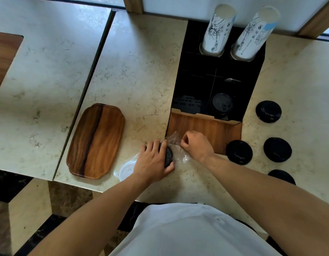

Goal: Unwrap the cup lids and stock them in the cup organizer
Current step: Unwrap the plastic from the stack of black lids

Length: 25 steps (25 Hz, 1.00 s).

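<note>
Gripping the black lid stack [168,154] on the marble counter [141,71] in the curled left hand [152,161] while the right hand [194,145] pinches the clear wrap [175,140] beside the cup organizer [215,80], risking a sudden tear scattering lids.

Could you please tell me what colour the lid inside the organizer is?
Black, like the round plastic lid in the black organizer; head view.
</note>
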### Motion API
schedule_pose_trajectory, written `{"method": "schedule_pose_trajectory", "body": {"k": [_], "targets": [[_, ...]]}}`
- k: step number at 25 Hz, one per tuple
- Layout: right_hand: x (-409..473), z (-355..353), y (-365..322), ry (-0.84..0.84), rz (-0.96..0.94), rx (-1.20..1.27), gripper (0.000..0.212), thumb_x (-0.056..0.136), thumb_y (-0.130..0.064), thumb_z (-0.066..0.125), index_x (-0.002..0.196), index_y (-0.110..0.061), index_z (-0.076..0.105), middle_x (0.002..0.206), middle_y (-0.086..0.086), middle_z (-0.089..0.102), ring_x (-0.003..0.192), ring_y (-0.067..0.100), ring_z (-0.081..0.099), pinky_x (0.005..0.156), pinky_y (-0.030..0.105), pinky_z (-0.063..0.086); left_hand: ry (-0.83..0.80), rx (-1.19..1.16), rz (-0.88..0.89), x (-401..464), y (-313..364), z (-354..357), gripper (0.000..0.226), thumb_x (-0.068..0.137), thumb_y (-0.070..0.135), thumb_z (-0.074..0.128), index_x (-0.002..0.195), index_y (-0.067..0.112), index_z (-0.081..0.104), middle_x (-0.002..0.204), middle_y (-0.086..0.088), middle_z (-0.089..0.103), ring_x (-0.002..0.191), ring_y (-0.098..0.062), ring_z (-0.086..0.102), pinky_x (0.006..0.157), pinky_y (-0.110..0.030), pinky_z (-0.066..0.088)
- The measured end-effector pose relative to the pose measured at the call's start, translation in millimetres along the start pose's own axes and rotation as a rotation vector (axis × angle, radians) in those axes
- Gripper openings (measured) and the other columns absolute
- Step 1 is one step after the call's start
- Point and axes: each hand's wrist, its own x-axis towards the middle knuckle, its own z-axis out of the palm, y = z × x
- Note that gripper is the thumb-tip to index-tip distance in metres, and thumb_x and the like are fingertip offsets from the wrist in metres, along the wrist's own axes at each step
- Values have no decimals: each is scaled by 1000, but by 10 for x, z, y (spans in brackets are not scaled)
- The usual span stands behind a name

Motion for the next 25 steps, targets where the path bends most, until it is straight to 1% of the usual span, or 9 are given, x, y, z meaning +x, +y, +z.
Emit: {"method": "schedule_pose_trajectory", "body": {"k": [5,9,11,13,16,18,20,23,25], "targets": [[99,-180,176,47,86,-35,15,94,-28,64,80,-24,62,85,-1,66,77,17,63,72,35,56,-11,1,-2,-6,10,-7,79,87,66,45,138,5,45,118,-19,57,100,-37,52,80,-47,46],[161,-227,220,32,109,-80,17,95,-28,62,80,-21,65,81,0,69,73,18,65,66,32,53,-13,3,-6,-4,9,-15,78,87,66,44,137,6,45,117,-18,57,100,-36,52,80,-48,46],[177,-222,205,29,132,-46,21,96,-26,62,75,-25,62,77,-2,68,69,14,65,60,28,50,-7,1,-6,-9,16,-20,77,87,66,44,136,6,45,117,-18,57,99,-35,52,80,-47,46],[177,-231,200,28,149,11,27,97,-25,63,71,-30,57,75,-5,67,68,9,63,56,22,43,2,3,-4,-10,24,-22,77,88,66,44,137,6,45,117,-18,57,99,-35,53,79,-47,46],[153,-274,256,41,157,100,21,98,-24,60,78,-26,63,81,-4,69,76,12,65,63,24,46,0,6,0,-10,18,-26,78,88,66,45,137,6,45,119,-18,57,101,-35,53,80,-47,47],[107,-301,290,106,150,152,19,98,-24,57,82,-22,67,83,-3,70,77,12,64,64,24,45,-3,3,-5,-11,16,-29,79,88,66,44,139,7,43,120,-18,56,102,-36,53,82,-48,47],[43,-324,279,175,86,210,18,98,-24,57,83,-21,68,80,-5,69,73,9,63,61,21,43,-7,1,-11,-12,10,-25,80,88,67,42,141,7,42,122,-18,56,104,-36,53,85,-48,48],[-75,-362,181,180,-153,225,16,97,-26,57,87,-21,69,80,-7,68,73,4,63,64,17,47,-11,-8,-15,-16,9,-23,83,89,70,40,144,8,40,125,-18,54,107,-36,52,88,-48,48],[-94,-342,97,181,-243,231,18,96,-26,56,91,-20,72,83,-8,70,75,2,64,65,13,47,1,-19,-15,-25,1,-22,85,89,72,39,145,8,39,127,-18,53,109,-35,52,90,-48,48]]}}
